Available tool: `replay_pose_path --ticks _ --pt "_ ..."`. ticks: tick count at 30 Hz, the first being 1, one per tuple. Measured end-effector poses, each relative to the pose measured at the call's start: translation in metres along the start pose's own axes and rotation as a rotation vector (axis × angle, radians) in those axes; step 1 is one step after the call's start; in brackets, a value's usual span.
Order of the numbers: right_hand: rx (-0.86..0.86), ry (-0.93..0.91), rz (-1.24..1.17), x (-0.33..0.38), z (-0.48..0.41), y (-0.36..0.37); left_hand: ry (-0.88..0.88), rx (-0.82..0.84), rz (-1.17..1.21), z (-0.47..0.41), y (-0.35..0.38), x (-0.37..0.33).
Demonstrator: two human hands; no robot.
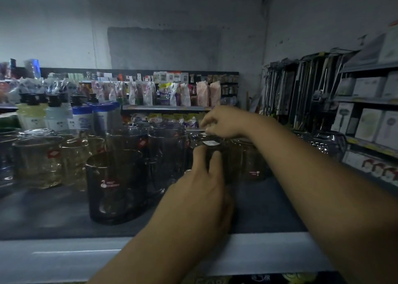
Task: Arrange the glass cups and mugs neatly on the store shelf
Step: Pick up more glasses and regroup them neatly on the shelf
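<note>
Glassware is crowding the store shelf (53,214) — the left hand (202,182) is wrapping its fingers round a dark glass cup (223,150) standing mid-row, while the right hand (226,122) is curling over the top, apparently pinching the rim. Neighbours are standing just beside it: a tall dark cup (168,154) to the left and another cup (252,163) to the right. Any sideways shift is risking a knock — glass striking glass, chipping, or toppling a neighbour.

Left hand (202,182) wraps the dark glass cup (217,146) on the shelf (53,214); right hand (226,122) pinches its rim; glass mugs (116,176) crowd just beside.
</note>
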State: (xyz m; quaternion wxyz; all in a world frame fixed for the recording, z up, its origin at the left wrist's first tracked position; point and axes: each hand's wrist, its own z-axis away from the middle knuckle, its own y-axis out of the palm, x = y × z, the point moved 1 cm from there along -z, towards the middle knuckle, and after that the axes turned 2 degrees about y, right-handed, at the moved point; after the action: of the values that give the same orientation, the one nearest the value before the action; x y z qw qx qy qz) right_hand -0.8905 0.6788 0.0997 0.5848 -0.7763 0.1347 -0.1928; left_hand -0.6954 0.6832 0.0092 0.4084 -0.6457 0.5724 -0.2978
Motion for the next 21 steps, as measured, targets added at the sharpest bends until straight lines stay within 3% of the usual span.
replay_pose_path --ticks 7,21 --pt "0.022 -0.023 -0.089 -0.012 -0.009 0.006 0.030 -0.132 0.178 -0.005 0.009 0.007" --pt "-0.043 -0.033 -0.088 -0.011 0.017 0.000 0.091 -0.262 0.264 0.004 0.007 0.012"
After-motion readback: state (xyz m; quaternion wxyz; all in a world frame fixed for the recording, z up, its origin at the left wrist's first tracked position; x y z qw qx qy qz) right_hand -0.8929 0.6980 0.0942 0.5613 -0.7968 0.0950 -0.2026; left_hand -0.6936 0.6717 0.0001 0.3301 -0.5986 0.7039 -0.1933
